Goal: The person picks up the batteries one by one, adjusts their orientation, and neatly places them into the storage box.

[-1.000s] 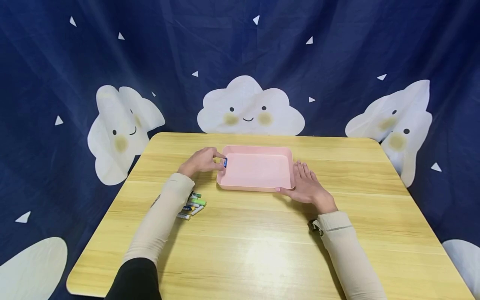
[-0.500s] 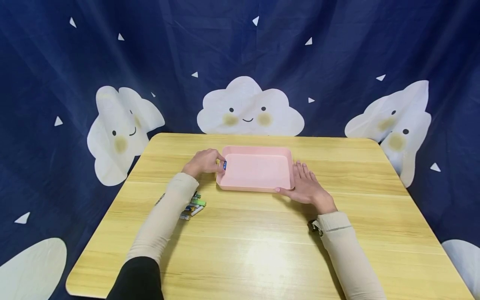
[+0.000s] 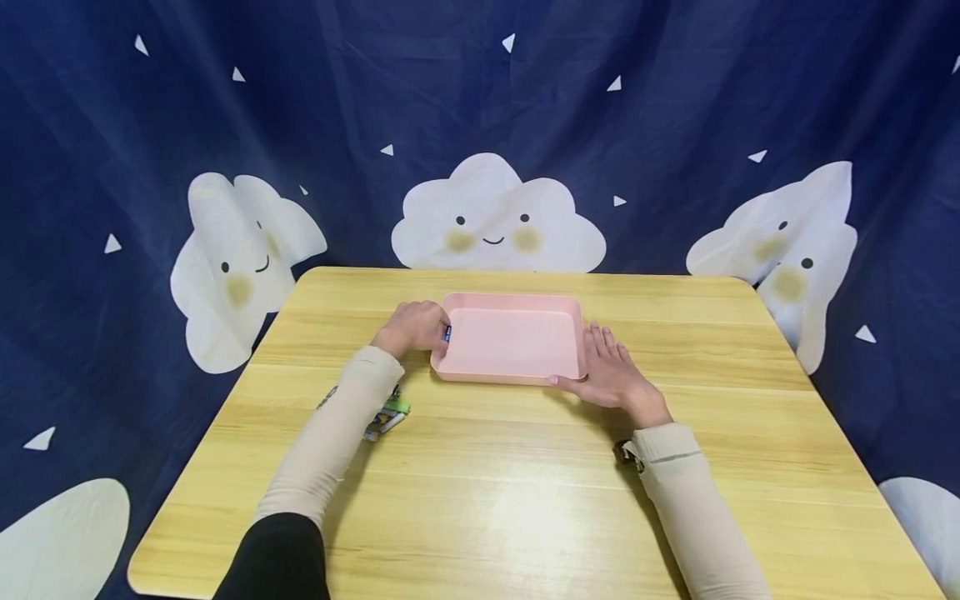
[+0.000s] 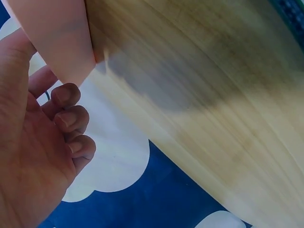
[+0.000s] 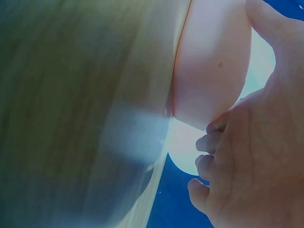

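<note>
A pink tray (image 3: pixel 517 337) lies on the table between both hands. At its left end my left hand (image 3: pixel 416 327) pinches a small blue battery (image 3: pixel 447 333), which is just inside the left wall. From the left wrist, the tray's outer side (image 4: pixel 61 38) hides the battery, and the other fingers (image 4: pixel 73 118) curl outside the wall. My right hand (image 3: pixel 613 373) rests against the tray's right side with straight fingers, its thumb at the near corner. The right wrist view has this hand (image 5: pixel 251 156) beside the tray wall (image 5: pixel 213 57).
A small pile of batteries (image 3: pixel 392 417), some green and white, lies on the wooden table (image 3: pixel 480 467), partly hidden by the left forearm. Behind the table's far edge hangs a dark blue curtain (image 3: pixel 345 100) with white clouds.
My left hand has moved slightly toward me along the tray's left wall with the battery, and its wrist has turned. The right hand and the tray stay in place.
</note>
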`<move>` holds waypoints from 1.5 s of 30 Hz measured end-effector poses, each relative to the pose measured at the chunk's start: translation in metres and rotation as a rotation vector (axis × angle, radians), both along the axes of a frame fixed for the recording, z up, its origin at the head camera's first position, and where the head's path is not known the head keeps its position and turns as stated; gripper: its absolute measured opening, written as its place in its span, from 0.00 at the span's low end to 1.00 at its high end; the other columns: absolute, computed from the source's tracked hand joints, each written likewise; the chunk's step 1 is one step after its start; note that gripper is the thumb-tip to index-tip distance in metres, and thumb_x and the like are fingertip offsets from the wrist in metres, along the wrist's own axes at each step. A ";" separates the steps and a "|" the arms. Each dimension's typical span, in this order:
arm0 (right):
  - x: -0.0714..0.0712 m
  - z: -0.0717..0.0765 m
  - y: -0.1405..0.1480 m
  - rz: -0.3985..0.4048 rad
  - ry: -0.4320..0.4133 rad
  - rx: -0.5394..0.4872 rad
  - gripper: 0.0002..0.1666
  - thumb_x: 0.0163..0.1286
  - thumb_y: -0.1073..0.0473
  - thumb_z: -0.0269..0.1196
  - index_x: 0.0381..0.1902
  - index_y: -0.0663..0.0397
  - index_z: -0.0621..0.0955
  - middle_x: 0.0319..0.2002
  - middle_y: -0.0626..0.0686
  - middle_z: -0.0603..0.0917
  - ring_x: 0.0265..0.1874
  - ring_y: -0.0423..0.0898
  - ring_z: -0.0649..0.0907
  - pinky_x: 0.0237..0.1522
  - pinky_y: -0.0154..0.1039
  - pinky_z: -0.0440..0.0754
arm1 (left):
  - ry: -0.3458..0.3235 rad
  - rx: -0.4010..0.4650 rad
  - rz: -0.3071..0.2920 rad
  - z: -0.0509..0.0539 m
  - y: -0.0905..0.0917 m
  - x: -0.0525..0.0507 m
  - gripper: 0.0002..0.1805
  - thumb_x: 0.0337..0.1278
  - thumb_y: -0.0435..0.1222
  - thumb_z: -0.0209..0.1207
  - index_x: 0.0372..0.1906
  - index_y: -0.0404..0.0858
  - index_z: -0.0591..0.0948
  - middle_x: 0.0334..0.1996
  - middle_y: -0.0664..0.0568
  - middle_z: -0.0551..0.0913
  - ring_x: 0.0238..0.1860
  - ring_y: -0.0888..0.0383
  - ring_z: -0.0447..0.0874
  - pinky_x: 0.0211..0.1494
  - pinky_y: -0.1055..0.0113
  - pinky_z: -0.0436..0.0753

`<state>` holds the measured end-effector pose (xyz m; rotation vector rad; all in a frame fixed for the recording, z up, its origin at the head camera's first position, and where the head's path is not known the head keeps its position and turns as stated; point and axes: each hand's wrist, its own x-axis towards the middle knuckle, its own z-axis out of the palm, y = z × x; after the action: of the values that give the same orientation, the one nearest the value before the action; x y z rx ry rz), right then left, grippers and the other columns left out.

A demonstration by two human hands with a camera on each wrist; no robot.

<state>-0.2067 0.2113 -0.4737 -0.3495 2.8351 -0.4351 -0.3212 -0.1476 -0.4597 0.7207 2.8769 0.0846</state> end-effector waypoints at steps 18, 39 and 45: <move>0.002 -0.003 -0.002 -0.001 -0.015 -0.012 0.73 0.68 0.19 0.50 0.81 0.69 0.37 0.83 0.67 0.34 0.83 0.67 0.37 0.81 0.65 0.40 | -0.014 -0.081 -0.007 -0.002 0.000 0.008 0.20 0.43 0.44 0.67 0.46 0.47 0.86 0.41 0.51 0.88 0.40 0.50 0.83 0.46 0.50 0.83; -0.001 -0.002 0.002 0.000 -0.023 -0.010 0.72 0.68 0.19 0.50 0.81 0.71 0.37 0.83 0.68 0.33 0.83 0.68 0.37 0.81 0.65 0.39 | -0.048 0.215 0.048 0.025 -0.024 0.024 0.29 0.63 0.52 0.65 0.64 0.42 0.81 0.42 0.48 0.85 0.42 0.51 0.80 0.43 0.56 0.77; -0.001 -0.001 0.001 0.006 -0.016 -0.011 0.72 0.68 0.19 0.49 0.81 0.70 0.37 0.83 0.68 0.34 0.83 0.68 0.37 0.81 0.66 0.40 | -0.010 0.251 0.062 0.034 -0.037 0.035 0.30 0.65 0.53 0.63 0.64 0.39 0.81 0.47 0.42 0.87 0.43 0.50 0.81 0.46 0.54 0.79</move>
<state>-0.2080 0.2124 -0.4748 -0.3548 2.8170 -0.4502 -0.2857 -0.1843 -0.4258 0.6678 2.9096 0.4624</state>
